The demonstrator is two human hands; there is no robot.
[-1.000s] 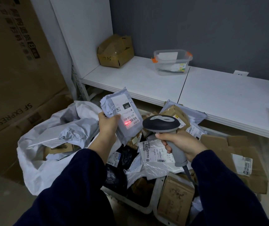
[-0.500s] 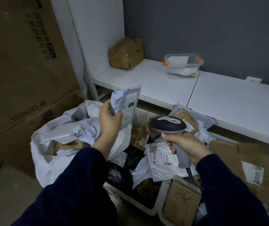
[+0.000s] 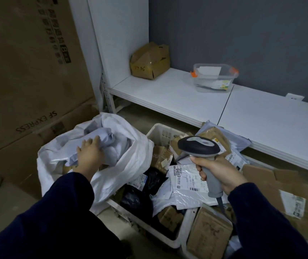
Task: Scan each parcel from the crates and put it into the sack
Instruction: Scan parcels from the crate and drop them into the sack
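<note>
Left hand: the left hand (image 3: 90, 156) is down in the sack (image 3: 136, 165), with its fingers bent over a grey parcel (image 3: 106, 141), holding it.
Right hand: the right hand (image 3: 222, 172) is wrapped round the scanner (image 3: 198, 146) handle and holds it up over the crate (image 3: 156, 134).
Parcel: it sits at the top of the sack, on other soft bags.
Left to do: I think a lot, as many parcels fill the crate.
Could go wrong: the sack is soft and floppy. If the hand pulls out fast, the rim may fold in or the parcel may slide out. It could land in the crate and get mixed up with the rest. The cord (image 3: 220, 204) hangs among the parcels and may catch.
Edges: the sack leans on the crate. Big boxes (image 3: 28, 81) stand close behind the sack. The shelf (image 3: 168, 92) edge is just past the crate.
Room: there is open air above the sack and crate, so lift straight up.
</note>
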